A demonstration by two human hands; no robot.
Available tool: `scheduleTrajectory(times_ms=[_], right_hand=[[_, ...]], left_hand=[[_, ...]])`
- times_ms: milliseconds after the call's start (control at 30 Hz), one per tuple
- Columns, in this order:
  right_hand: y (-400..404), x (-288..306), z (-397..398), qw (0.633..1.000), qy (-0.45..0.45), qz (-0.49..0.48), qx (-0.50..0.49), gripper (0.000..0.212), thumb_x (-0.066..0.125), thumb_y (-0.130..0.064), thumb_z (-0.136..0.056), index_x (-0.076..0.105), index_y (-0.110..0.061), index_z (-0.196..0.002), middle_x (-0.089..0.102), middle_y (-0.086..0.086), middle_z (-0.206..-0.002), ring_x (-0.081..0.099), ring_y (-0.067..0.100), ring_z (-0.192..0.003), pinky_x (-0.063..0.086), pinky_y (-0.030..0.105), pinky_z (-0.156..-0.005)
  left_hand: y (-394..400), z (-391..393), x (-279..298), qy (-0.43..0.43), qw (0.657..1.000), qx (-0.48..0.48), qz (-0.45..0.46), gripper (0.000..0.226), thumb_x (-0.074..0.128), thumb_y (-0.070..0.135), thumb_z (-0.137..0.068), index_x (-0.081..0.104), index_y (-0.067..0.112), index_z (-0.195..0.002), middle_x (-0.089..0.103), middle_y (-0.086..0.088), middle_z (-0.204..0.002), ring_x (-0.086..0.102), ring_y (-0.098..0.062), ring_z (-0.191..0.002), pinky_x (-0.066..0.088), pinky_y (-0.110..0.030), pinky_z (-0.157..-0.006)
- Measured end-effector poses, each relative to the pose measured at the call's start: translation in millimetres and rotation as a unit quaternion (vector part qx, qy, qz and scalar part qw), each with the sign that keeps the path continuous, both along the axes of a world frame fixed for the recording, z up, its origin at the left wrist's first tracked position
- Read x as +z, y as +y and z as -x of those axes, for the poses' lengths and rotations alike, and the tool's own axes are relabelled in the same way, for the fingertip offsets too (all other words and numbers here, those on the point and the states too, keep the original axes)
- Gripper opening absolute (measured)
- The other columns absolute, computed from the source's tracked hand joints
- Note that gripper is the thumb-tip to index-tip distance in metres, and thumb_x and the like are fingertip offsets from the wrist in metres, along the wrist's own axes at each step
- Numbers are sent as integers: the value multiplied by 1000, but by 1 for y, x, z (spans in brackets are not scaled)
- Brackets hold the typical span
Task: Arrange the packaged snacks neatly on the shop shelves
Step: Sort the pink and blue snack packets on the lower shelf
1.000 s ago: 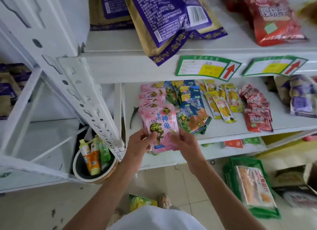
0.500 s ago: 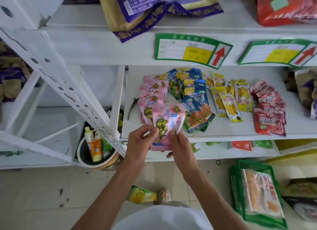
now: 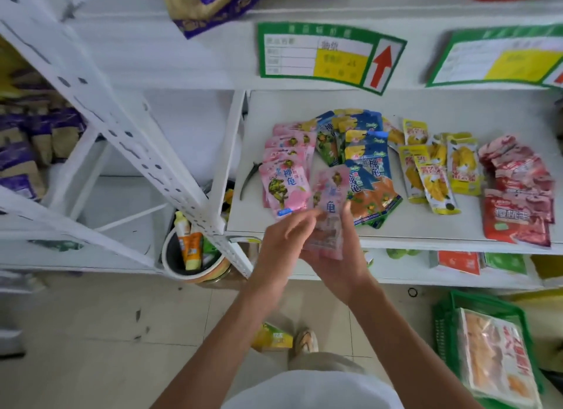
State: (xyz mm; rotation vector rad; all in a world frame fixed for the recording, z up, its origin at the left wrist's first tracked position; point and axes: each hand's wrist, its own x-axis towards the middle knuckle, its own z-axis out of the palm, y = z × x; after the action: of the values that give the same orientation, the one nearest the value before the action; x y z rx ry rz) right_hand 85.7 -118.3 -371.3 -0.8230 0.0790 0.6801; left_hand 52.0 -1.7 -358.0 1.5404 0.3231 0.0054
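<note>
Holding a small pink plastic snack packet [image 3: 330, 201] upright over the white metal shelf's [image 3: 426, 231] front edge, the right hand [image 3: 341, 265] cups its bottom, fingers curled round it, while the left hand [image 3: 283, 241] pinches its left edge, probably to square it before laying it on the overlapping pink packet row [image 3: 286, 171] just beside.
</note>
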Motion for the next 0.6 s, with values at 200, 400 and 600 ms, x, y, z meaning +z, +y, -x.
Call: scheduleTrajectory(times_ms=[200, 400, 600], right_hand=[[-14, -1, 3, 957, -166, 215, 102, 37, 41, -36, -112, 57, -12, -136, 74, 0, -118, 67, 12, -111, 54, 32, -99], [-34, 17, -6, 938, -122, 313, 87, 63, 29, -73, -98, 72, -35, -124, 75, 5, -125, 71, 27, -119, 50, 56, -110], [-52, 27, 2, 939, -218, 256, 70, 39, 45, -33, -111, 66, -8, -132, 76, 12, -122, 73, 31, -112, 59, 49, -96]], left_hand=[[21, -9, -10, 20, 992, 59, -114, 56, 91, 30, -74, 57, 25, -118, 66, 10, -114, 68, -3, -83, 57, -21, -67], [13, -6, -9, 51, 994, 79, -53, 21, 86, 16, -84, 71, 15, -100, 78, 2, -89, 73, -8, -81, 61, -29, -72], [14, 2, 23, 0, 995, 96, -5, 14, 76, 10, -93, 72, 0, -100, 78, -14, -94, 76, -19, -82, 63, -31, -67]])
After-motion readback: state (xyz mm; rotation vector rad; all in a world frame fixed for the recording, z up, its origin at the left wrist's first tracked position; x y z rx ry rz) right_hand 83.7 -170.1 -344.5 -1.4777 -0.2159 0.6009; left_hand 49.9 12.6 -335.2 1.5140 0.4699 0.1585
